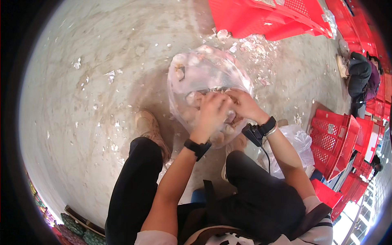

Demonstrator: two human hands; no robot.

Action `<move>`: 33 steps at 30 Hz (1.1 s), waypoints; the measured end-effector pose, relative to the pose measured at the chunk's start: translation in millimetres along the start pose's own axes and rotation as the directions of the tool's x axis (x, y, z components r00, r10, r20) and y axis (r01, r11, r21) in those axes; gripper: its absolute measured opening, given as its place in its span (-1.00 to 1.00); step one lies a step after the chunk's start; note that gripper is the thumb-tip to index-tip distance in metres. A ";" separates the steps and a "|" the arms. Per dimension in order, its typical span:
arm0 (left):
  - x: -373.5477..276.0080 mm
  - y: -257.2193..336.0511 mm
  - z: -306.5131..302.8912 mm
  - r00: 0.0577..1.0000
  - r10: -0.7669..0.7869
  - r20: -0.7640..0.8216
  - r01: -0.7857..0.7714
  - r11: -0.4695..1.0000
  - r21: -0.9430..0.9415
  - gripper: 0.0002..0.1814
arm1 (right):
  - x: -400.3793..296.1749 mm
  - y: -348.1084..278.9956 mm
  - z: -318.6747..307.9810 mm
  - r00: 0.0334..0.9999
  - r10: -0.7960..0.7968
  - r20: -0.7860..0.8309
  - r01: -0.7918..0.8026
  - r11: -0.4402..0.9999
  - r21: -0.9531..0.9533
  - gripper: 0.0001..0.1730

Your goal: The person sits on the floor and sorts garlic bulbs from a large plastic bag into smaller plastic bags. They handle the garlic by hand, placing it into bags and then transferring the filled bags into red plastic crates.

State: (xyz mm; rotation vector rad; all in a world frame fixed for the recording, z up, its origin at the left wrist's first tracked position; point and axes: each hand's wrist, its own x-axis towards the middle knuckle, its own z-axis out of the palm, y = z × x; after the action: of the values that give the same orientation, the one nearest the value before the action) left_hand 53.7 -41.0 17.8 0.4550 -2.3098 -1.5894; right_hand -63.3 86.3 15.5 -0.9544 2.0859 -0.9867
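A translucent plastic bag [211, 73] filled with garlic bulbs [194, 99] stands on the floor between my feet. Its mouth gapes toward me. My left hand [214, 107], blurred, is over the opening with its fingers curled down among the bulbs. Close beside it, my right hand [245, 102] reaches into the same opening from the right. The fingertips of both hands are hidden, so what they grip does not show. Each wrist has a black strap, and a small black device [252, 133] with a cable hangs by the right one.
Papery garlic skins [257, 47] litter the concrete floor [92, 122]. A large red crate [263, 18] stands beyond the bag. To the right are another clear plastic bag [294, 144] and stacked red crates [330, 134]. A person [361, 70] sits at far right; filled mesh sacks [73, 225] lie lower left.
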 end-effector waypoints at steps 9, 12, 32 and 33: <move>29.4 -53.5 -48.0 0.979 -0.204 0.009 0.149 0.741 0.654 -0.77 | 94.4 -12.1 21.2 0.879 -0.475 -0.048 0.439 0.843 -0.310 -0.59; 33.2 -82.8 -49.5 0.995 -0.029 -0.100 0.081 0.816 0.572 -0.74 | 114.7 -24.1 45.4 0.939 -0.292 -0.184 0.276 0.955 -0.108 -0.66; 19.9 -15.9 -68.0 0.729 -0.534 0.429 0.581 0.151 -0.800 -0.53 | 25.7 -46.2 15.4 0.867 0.224 0.444 -0.425 -0.131 0.896 -0.80; 18.3 -10.6 -64.3 0.716 -0.524 0.462 0.575 0.066 -0.816 -0.54 | 20.2 -48.8 13.8 0.856 0.214 0.471 -0.435 -0.193 0.879 -0.84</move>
State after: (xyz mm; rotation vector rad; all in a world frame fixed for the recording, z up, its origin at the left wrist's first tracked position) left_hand 64.9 -106.4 31.2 1.0227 -0.6872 -2.9469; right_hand -47.0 42.6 43.9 0.4079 0.6801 -1.6194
